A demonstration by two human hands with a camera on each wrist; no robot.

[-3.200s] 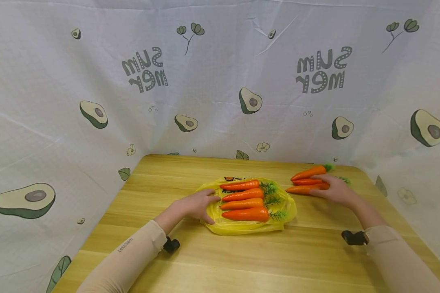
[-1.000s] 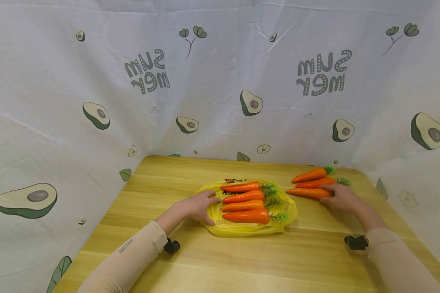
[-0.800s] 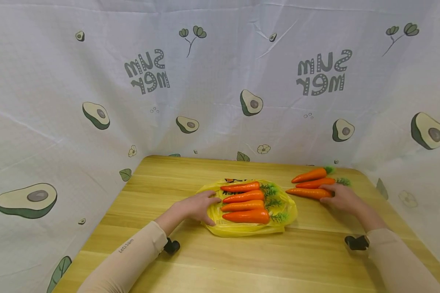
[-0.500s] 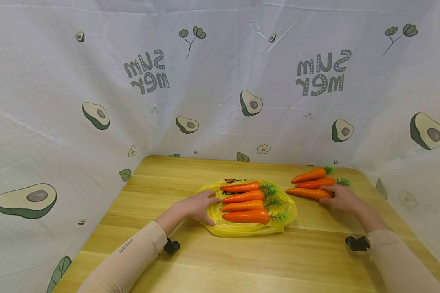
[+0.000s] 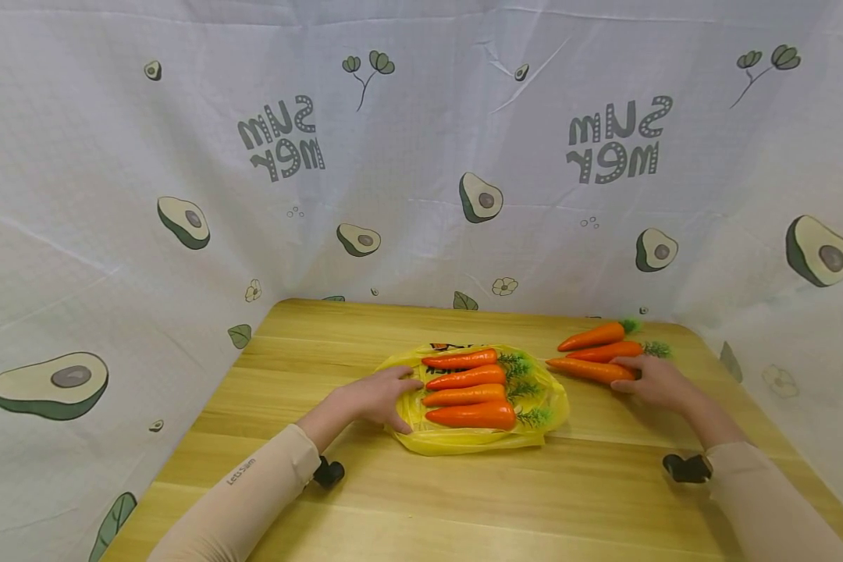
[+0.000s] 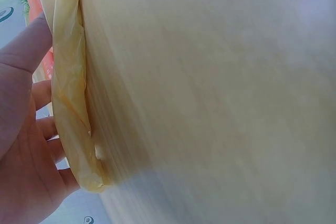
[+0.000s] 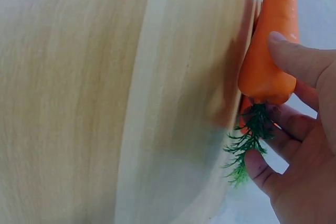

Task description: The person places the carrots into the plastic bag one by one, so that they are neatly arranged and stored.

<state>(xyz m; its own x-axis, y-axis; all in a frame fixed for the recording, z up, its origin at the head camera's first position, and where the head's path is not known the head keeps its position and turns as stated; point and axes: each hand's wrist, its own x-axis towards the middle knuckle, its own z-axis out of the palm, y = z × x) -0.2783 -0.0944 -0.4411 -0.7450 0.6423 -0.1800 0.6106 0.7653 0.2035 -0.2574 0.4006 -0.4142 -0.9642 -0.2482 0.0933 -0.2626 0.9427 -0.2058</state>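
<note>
My left hand (image 5: 382,396) rests at the left end of a yellow plastic bag (image 5: 409,406), its fingers relaxed and spread. In the left wrist view the thumb and fingertips reach behind the bag's crumpled rim (image 6: 71,87). Several orange carrots lie side by side on the bag, the nearest carrot (image 5: 471,415) the thickest. At the back right my right hand (image 5: 656,381) pinches the thick end of a carrot (image 7: 270,66) between thumb and fingers. Its green top (image 7: 251,135) hangs by the palm. Two more carrots lie just behind it, a redder carrot (image 5: 604,352) and an orange carrot (image 5: 592,336).
The wooden table (image 5: 421,507) has its back edge against a white cloth (image 5: 407,140) printed with avocados. That cloth also rises along both sides. A black wrist camera (image 5: 687,468) sits under the right wrist, another black camera (image 5: 329,472) under the left.
My right hand has gone from lying over the right carrots to pinching the nearest one at its thick end. That carrot now tilts slightly. The left hand has stayed at the bag.
</note>
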